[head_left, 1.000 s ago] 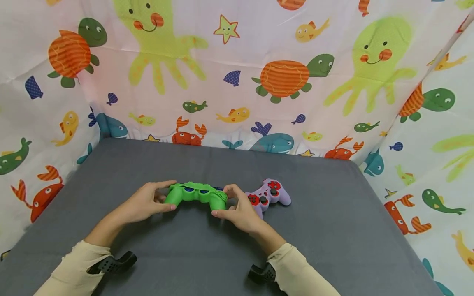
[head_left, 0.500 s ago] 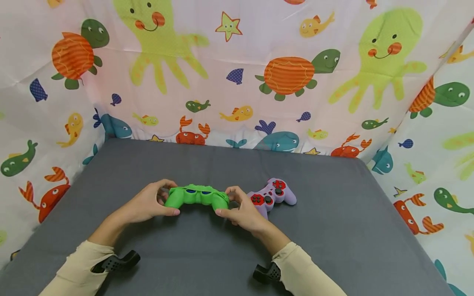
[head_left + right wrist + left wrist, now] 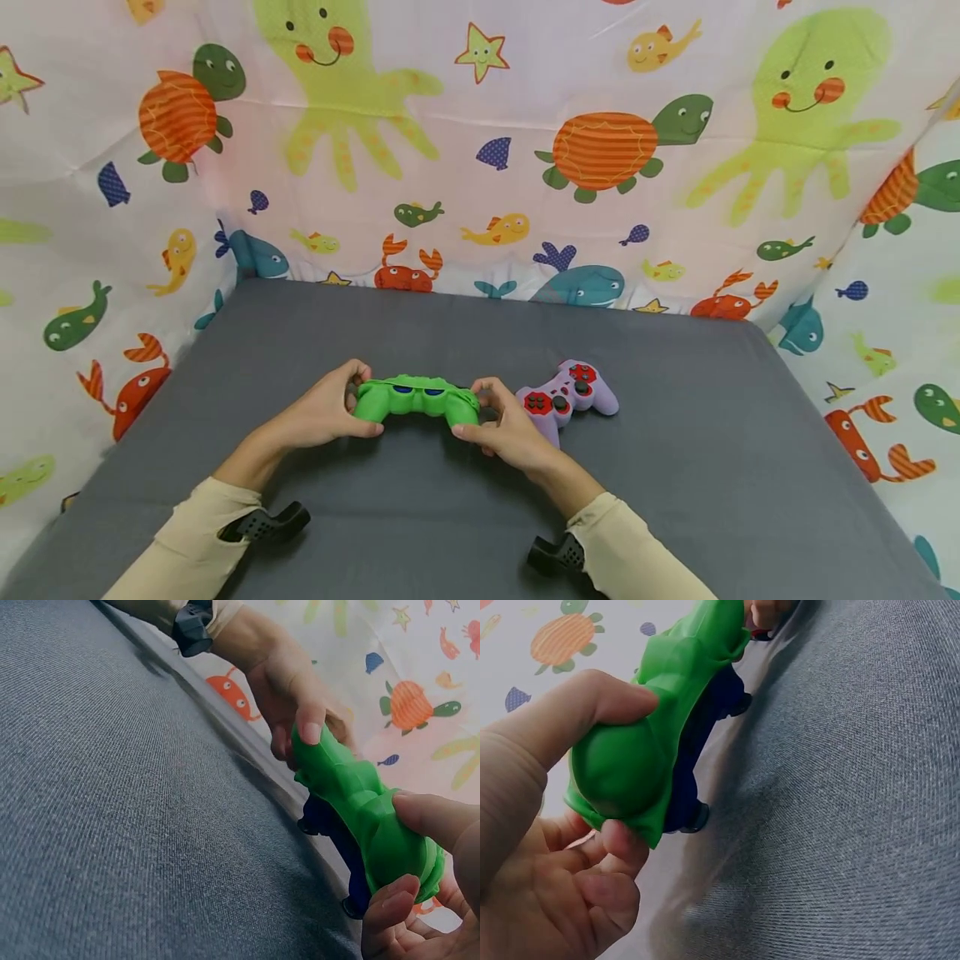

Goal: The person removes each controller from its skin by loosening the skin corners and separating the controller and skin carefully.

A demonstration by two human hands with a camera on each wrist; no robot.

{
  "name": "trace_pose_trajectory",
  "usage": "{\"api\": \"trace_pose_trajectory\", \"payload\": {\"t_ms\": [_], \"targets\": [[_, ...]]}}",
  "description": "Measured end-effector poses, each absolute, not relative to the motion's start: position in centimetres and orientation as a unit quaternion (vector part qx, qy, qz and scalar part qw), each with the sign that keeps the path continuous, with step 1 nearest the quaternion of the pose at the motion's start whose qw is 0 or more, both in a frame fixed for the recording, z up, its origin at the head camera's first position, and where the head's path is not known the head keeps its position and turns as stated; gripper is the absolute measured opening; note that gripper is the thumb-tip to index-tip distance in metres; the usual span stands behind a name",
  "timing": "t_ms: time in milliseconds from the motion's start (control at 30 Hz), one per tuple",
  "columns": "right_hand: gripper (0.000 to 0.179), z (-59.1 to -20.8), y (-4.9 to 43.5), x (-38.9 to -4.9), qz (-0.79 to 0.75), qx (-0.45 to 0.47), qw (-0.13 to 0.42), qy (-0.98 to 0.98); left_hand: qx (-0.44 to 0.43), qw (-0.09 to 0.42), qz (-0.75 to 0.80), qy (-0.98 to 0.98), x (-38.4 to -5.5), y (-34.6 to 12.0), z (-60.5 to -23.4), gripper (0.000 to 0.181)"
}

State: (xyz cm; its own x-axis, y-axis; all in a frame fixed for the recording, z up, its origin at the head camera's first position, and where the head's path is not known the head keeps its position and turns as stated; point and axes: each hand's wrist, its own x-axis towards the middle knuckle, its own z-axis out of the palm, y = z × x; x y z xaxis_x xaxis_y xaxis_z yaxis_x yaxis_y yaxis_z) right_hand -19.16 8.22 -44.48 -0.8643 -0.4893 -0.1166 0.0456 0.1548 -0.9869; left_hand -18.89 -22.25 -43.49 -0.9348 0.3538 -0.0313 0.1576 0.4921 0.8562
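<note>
A game controller with a dark blue body (image 3: 684, 787) sits partly inside a bright green silicone cover (image 3: 417, 402). My left hand (image 3: 324, 414) grips its left handle, thumb on the near side and fingers curled at the far side. On the right handle, my right hand (image 3: 512, 432) pinches the cover between thumb and fingers. Both wrist views show the controller's thumbsticks facing down, close over the table, with the green cover over its upper side. In the head view only two small blue patches show through the cover.
A lilac controller (image 3: 564, 398) with red button areas lies just right of my right hand, partly behind it. The grey cloth-covered table (image 3: 660, 492) meets a curtain (image 3: 450, 183) printed with sea animals. Black wrist cameras (image 3: 266, 523) hang from the sleeves.
The head view has swung left, so everything sits further right in it. The green-covered controller has tilted, and less blue shows. My left fingers have curled more at its far side.
</note>
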Motion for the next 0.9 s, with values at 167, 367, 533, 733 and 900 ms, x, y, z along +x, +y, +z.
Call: {"api": "trace_pose_trajectory", "payload": {"t_ms": [167,367,533,733,900], "targets": [[0.048,-44.5,9.0,-19.3,-0.627,-0.137,0.196,0.742,0.131,0.105,0.494,0.853,-19.4,-21.5,-43.8,0.066],[0.048,-44.7,8.6,-19.4,-0.641,-0.116,0.182,0.737,0.109,0.066,0.488,0.863,-19.5,-21.6,-43.1,0.061],[0.045,-44.8,8.3,-19.3,-0.645,-0.113,0.18,0.734,0.09,0.08,0.473,0.873,-19.3,-21.9,-42.7,0.064],[0.046,-44.8,8.2,-19.3,-0.647,-0.122,0.185,0.729,0.114,0.082,0.469,0.872,-19.2,-22.3,-43.0,0.058],[0.044,-44.7,8.2,-19.2,-0.645,-0.126,0.195,0.728,0.134,0.095,0.489,0.857,-19.2,-22.4,-43.1,0.052]]}}
